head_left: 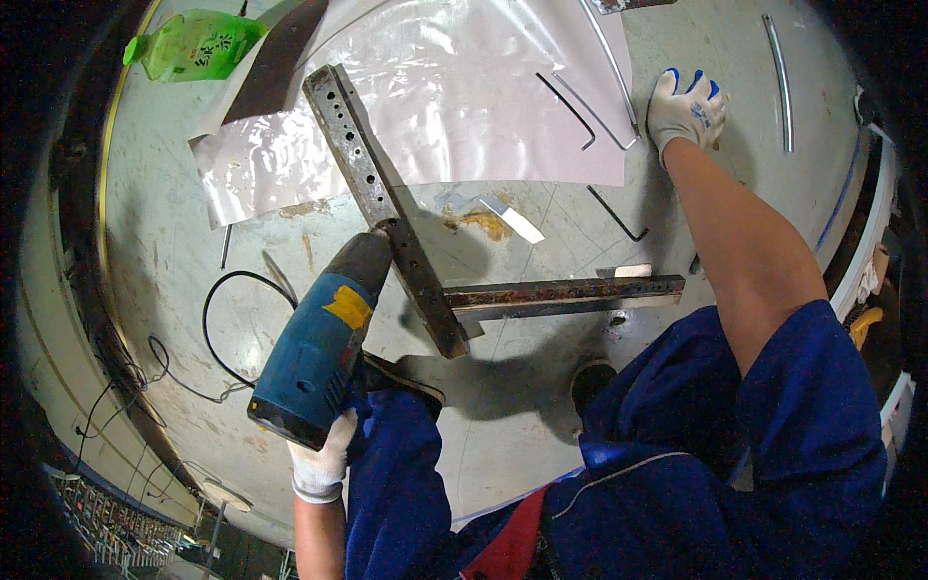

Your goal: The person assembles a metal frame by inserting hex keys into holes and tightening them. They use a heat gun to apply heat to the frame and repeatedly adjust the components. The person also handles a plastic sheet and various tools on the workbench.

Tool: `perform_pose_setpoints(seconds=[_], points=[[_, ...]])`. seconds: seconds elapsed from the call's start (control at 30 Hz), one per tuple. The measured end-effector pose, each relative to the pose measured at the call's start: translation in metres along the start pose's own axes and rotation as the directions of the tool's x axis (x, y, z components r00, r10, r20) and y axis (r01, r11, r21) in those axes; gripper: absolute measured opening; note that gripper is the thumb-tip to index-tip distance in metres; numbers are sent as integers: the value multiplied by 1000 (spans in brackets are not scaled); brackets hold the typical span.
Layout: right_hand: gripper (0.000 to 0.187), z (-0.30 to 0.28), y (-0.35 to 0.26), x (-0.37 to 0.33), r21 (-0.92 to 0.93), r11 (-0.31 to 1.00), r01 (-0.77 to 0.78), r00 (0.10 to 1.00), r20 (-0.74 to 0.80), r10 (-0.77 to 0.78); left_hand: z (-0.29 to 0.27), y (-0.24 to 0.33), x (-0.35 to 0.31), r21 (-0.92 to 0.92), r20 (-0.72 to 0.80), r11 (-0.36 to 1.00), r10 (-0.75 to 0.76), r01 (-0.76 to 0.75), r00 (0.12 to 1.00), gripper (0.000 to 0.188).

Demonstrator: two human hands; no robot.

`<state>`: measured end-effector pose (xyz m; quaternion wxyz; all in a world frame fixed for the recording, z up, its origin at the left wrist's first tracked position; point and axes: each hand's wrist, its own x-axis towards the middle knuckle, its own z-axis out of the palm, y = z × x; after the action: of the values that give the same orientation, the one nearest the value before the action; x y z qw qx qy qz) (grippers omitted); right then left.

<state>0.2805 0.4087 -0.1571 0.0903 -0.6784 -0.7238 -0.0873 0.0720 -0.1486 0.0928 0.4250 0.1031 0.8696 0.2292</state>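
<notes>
My left hand [329, 454], in a white work glove, is closed on a blue power drill [314, 343] with a black nose and a yellow tape patch. The drill body hides most of its fingers. The nose tip meets a rusty steel bar [365, 174] with a row of holes. A second steel bar [570, 293] runs rightward from this bar's near end, forming an angled frame. At the upper right, my right hand [688, 111], gloved in white with blue fingertips, rests on the grey floor, fingers apart. Beside it lies a long thin metal rod [611, 68].
Pale plastic sheeting [464, 97] covers the far floor. Black hex keys [619, 215] and a white-handled blade [514, 218] lie around. A metal tube [779, 87] is at far right, a green bottle [198, 46] at far left. The black cable [208, 309] loops left.
</notes>
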Motion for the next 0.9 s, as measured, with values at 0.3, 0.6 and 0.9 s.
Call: perform_pose_setpoints(seconds=[0.3,0.6,0.9], points=[[72,1,1,-1,46,999,8,1000,-28,-6,3,1,-3,-108,-28,994,-27,24,999,41],[71,-3,0,-1,51,998,23,1000,-1,-23,2,5,0,32,-25,998,-48,49,999,39],[71,0,1,-1,27,999,29,999,-34,-28,-1,1,-3,-130,-25,991,-29,26,999,45]])
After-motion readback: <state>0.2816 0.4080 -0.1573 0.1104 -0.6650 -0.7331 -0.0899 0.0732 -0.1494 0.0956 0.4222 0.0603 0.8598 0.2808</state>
